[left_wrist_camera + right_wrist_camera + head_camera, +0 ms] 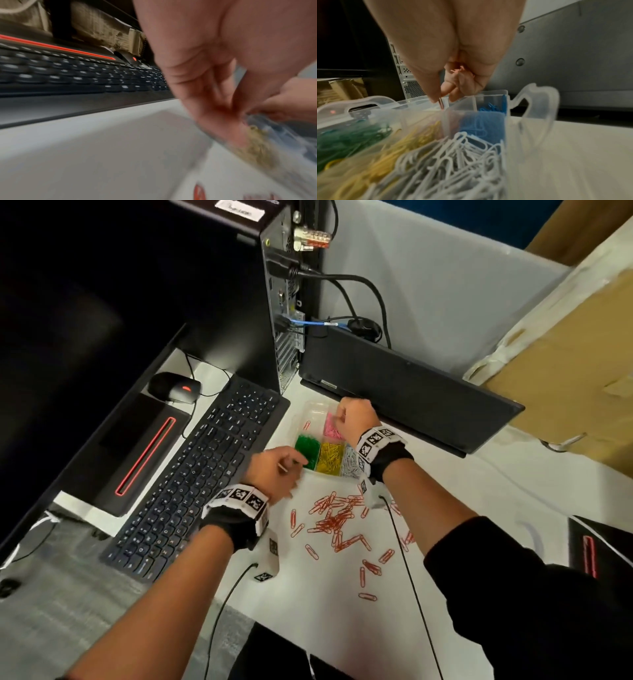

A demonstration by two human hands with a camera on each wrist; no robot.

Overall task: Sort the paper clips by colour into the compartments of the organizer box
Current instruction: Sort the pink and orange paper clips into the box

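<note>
Sorting nearly done; only red clips are waiting.

The right hand (453,75) is pinching red clips (459,71) over the organizer box (310,409); the left hand (274,470), fingers loosely curled, is hovering beside it. Loose red clips (337,522) are lying on the near bench (308,611).
</note>
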